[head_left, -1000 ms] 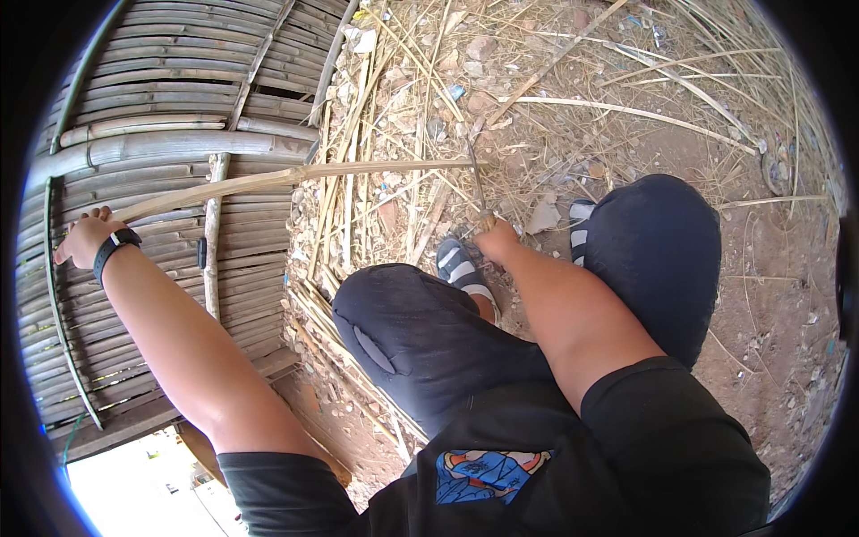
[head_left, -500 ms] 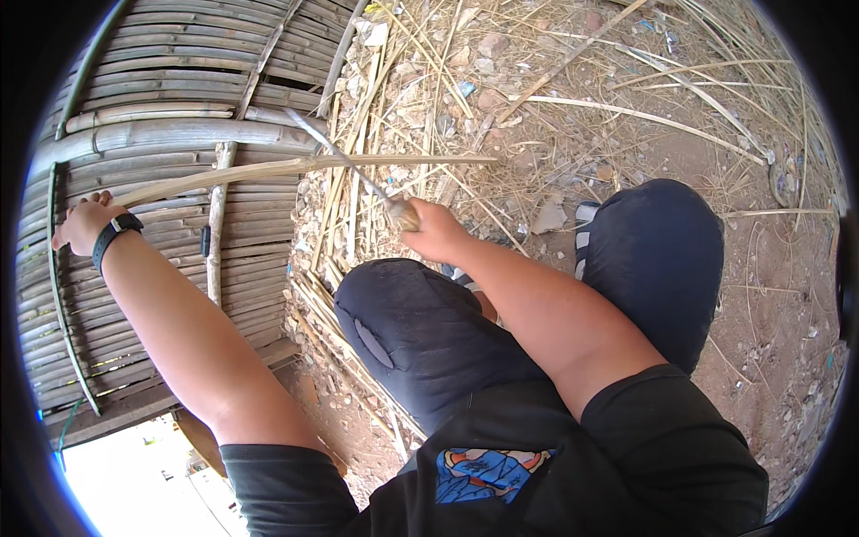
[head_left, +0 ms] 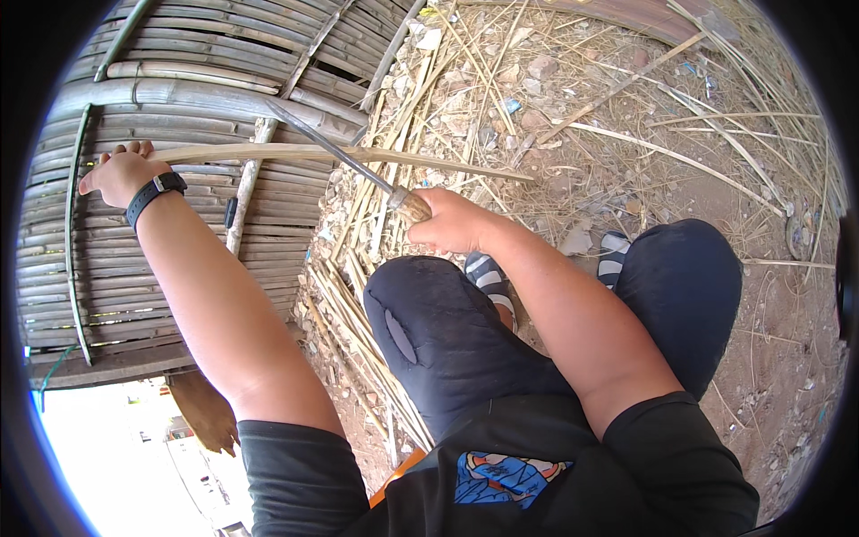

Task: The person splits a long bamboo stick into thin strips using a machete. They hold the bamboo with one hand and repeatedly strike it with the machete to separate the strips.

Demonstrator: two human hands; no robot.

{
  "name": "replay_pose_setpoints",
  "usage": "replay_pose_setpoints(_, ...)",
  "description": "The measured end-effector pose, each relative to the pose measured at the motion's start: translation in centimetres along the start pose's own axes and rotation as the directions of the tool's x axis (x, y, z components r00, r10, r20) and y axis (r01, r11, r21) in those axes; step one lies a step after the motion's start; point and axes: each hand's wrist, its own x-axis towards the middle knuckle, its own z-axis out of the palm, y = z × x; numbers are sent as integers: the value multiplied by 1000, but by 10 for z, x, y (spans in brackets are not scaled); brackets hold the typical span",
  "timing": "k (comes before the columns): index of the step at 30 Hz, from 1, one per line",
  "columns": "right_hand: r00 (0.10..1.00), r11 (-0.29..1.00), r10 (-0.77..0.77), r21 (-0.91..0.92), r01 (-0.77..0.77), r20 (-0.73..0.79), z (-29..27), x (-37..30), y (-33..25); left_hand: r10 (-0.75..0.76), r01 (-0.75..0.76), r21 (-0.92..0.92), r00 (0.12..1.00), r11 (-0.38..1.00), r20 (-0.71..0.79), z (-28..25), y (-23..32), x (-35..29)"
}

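My left hand (head_left: 123, 176), with a dark strap on its wrist, is closed round the left end of a long pale bamboo strip (head_left: 465, 166). The strip stretches to the right, roughly level across the view, its far end free. In my right hand (head_left: 455, 220) is a knife (head_left: 410, 206), gripped by its short wooden handle. The long, narrow grey blade points up and left and crosses over the strip near its middle. Whether the edge cuts into the strip, I cannot tell.
A slatted bamboo wall (head_left: 170, 268) fills the left side. Split bamboo strips (head_left: 344, 349) lie beside my left knee (head_left: 447, 331), and more are strewn over the stony ground (head_left: 644, 179) ahead. My right knee (head_left: 684, 304) is bent at the right. A brown panel (head_left: 617, 16) lies at the far edge.
The whole view has shifted, so the wall and ground appear further right. Against the strip, the knife has moved slightly toward my left hand. Both hands keep their hold.
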Motion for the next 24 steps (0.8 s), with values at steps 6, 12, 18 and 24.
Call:
replay_pose_setpoints(6, 971, 972, 200, -96, -213, -130, -29, -8, 18, -29, 28, -23, 999, 999, -29, -8, 16, -31)
replay_pose_setpoints(12, 988, 971, 152, -178, -156, -36, -17, -14, -26, 43, -41, -51, 998, 998, 37, -12, 22, -37)
replay_pose_setpoints(18, 993, 999, 33, -19, -35, -111, -14, -10, 2, 42, -37, -78, 997, 996, 72, 2, 35, -51)
replay_pose_setpoints(24, 982, 965, 73, -235, -114, -177, -3, -16, -24, 37, -36, -42, 999, 998, 18, -1, 41, -58)
